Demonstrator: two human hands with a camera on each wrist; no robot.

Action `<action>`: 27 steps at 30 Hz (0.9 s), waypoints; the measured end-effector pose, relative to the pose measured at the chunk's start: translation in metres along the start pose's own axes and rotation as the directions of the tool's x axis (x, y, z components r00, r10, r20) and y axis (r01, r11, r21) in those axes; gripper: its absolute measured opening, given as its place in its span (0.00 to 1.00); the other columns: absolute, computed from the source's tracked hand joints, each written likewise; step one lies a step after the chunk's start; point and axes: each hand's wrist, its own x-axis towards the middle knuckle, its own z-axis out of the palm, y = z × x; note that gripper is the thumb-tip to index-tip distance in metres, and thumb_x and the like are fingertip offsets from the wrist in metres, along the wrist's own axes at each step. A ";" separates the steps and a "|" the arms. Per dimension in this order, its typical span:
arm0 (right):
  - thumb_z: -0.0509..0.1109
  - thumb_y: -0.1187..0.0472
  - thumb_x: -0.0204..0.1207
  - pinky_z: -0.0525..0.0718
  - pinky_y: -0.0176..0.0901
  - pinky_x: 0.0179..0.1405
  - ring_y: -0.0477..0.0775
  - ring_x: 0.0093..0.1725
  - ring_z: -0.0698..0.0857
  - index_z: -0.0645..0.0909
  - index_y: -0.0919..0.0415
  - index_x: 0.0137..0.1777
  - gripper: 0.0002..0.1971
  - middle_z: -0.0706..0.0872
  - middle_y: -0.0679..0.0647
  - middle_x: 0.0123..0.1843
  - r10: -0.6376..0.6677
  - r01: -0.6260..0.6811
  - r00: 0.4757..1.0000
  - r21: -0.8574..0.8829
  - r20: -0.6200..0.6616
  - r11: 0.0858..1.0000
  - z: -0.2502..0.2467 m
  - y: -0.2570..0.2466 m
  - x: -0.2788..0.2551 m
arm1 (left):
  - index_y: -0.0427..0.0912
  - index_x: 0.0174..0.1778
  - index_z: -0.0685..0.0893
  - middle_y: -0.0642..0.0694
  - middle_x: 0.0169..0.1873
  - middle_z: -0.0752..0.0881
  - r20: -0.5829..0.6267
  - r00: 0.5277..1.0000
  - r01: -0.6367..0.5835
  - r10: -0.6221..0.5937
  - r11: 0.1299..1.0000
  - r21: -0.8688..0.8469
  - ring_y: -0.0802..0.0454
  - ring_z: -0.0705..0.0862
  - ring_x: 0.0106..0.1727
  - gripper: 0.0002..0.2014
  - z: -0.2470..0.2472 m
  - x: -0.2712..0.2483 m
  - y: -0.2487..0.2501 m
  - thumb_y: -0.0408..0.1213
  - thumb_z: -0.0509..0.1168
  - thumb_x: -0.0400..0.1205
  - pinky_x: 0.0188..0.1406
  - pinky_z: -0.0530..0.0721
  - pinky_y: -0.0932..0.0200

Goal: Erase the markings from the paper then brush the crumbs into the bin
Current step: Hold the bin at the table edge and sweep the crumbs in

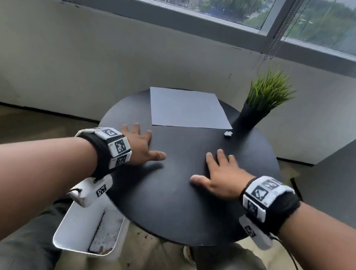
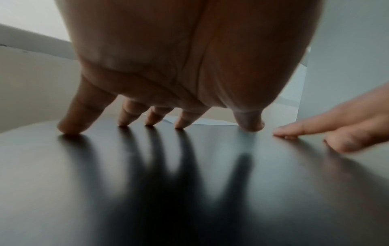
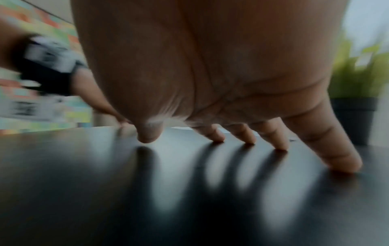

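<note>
Head view: both hands are lying flat with fingers spread, holding nothing — left hand (image 1: 139,145) and right hand (image 1: 222,176) pressing fingertips on the round black table (image 1: 167,208). Beyond them the paper (image 1: 187,109) is lying flat, an eraser (image 1: 228,134) just beside its near right corner — the white bin (image 1: 73,231) is sitting below the table's left edge.

Round table (image 1: 178,198): dark, smooth, faintly glossy, mirrors finger shadows. On it, paper (image 1: 187,109): flat matt sheet. Beside paper, plant pot (image 1: 249,119): matt black. Below table's near-left edge, bin (image 1: 74,229): smooth white plastic.
</note>
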 end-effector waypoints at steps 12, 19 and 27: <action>0.52 0.26 0.71 0.58 0.61 0.81 0.67 0.84 0.57 0.59 0.44 0.81 0.40 0.57 0.59 0.85 -0.121 0.120 0.991 -0.032 -0.056 0.992 -0.010 0.019 0.006 | 0.60 0.74 0.80 0.54 0.72 0.82 -0.090 0.761 -0.649 0.643 0.750 -0.126 0.55 0.79 0.72 0.29 -0.017 -0.072 0.030 0.69 0.61 0.80 0.74 0.72 0.58; 0.63 0.42 0.81 0.72 0.40 0.72 0.44 0.68 0.80 0.77 0.44 0.73 0.21 0.82 0.42 0.71 -0.595 0.618 0.777 0.074 -0.204 0.783 -0.038 -0.023 -0.021 | 0.52 0.79 0.69 0.35 0.78 0.65 0.181 0.925 -0.351 0.333 0.933 0.081 0.30 0.66 0.77 0.59 -0.001 -0.082 0.026 0.87 0.39 0.59 0.76 0.69 0.34; 0.55 0.30 0.77 0.55 0.58 0.83 0.60 0.86 0.50 0.51 0.55 0.85 0.43 0.49 0.56 0.87 -0.274 0.264 0.959 -0.123 -0.072 0.957 -0.028 -0.029 0.039 | 0.54 0.84 0.70 0.49 0.87 0.61 0.050 0.833 -0.519 0.551 0.810 -0.273 0.54 0.58 0.86 0.35 -0.022 -0.092 0.021 0.64 0.62 0.82 0.82 0.54 0.62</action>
